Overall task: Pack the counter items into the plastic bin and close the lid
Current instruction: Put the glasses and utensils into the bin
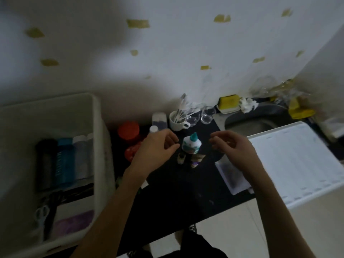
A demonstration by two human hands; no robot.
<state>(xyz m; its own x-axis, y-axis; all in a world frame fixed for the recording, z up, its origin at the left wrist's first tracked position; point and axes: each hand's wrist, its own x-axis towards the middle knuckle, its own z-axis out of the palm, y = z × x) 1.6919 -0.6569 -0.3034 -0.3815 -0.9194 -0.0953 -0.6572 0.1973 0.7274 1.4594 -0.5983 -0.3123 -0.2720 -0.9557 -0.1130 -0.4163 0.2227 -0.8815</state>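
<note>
Both hands hover over the dark bench (178, 189), fingers loosely curled, holding nothing. The left hand (155, 149) and right hand (230, 146) flank an upright glue bottle (191, 145) without touching it. Two small bottles (195, 161) stand just before it. Behind sit a mug (176, 121) and red jars (128, 130). The bin (98, 146), left, holds bottles and scissors; its lid (301, 164) lies right.
</note>
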